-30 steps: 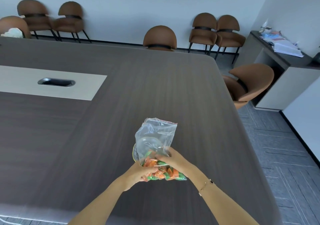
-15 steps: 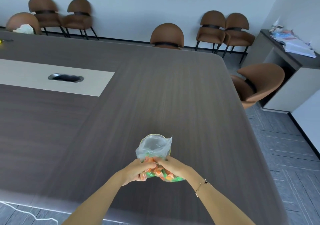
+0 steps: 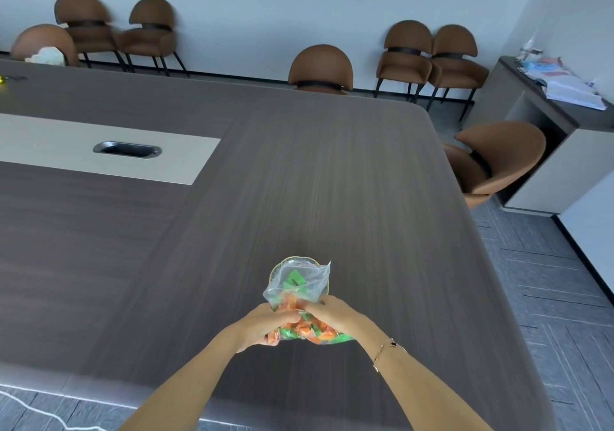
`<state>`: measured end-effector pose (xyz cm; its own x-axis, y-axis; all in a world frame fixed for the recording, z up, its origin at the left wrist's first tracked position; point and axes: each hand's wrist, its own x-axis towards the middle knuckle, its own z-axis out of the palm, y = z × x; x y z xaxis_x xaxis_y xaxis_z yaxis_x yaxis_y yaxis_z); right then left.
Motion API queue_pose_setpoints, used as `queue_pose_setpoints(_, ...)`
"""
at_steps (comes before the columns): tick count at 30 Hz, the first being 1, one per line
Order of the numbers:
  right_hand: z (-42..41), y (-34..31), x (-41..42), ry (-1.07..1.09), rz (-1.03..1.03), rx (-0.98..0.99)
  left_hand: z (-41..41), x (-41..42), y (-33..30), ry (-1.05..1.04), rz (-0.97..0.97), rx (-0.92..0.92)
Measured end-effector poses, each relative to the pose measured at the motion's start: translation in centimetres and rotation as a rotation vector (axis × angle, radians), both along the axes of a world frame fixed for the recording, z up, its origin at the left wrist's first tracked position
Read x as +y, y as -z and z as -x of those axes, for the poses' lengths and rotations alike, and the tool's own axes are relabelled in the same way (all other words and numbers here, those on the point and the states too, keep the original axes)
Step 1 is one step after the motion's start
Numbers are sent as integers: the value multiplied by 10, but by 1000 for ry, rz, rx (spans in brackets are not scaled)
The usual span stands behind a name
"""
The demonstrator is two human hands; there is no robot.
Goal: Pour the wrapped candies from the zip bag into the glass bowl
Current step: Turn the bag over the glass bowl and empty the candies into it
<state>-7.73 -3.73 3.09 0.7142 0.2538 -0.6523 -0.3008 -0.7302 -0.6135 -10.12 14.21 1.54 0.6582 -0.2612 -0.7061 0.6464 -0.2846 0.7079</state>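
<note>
A clear zip bag [image 3: 310, 281] full of orange and green wrapped candies [image 3: 309, 329] is held over the near part of the dark table. My left hand [image 3: 262, 326] and my right hand [image 3: 335, 316] both grip the bag around its middle. The bag's mouth tips away from me over a glass bowl [image 3: 292, 260], of which only the yellowish rim shows behind the plastic. A few green candies [image 3: 294, 279] lie near the bag's mouth. The bowl's inside is hidden by the bag.
The dark wood table [image 3: 299, 181] has a pale inlay with a metal cable slot [image 3: 127, 149] at the left. Brown chairs [image 3: 320, 68] stand along the far wall, one chair [image 3: 498, 161] at the table's right edge. A side cabinet with papers [image 3: 564, 88] is at far right.
The bag has tipped further forward and down over the bowl, and green candies have slid towards its mouth. Both hands keep their grip and stay near the table's front edge.
</note>
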Motion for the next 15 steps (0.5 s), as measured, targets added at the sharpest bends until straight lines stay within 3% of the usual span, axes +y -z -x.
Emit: queue_pose_setpoints(15,-7,5,2,-34,60,-34,-2,2,-7,176,-117,-79)
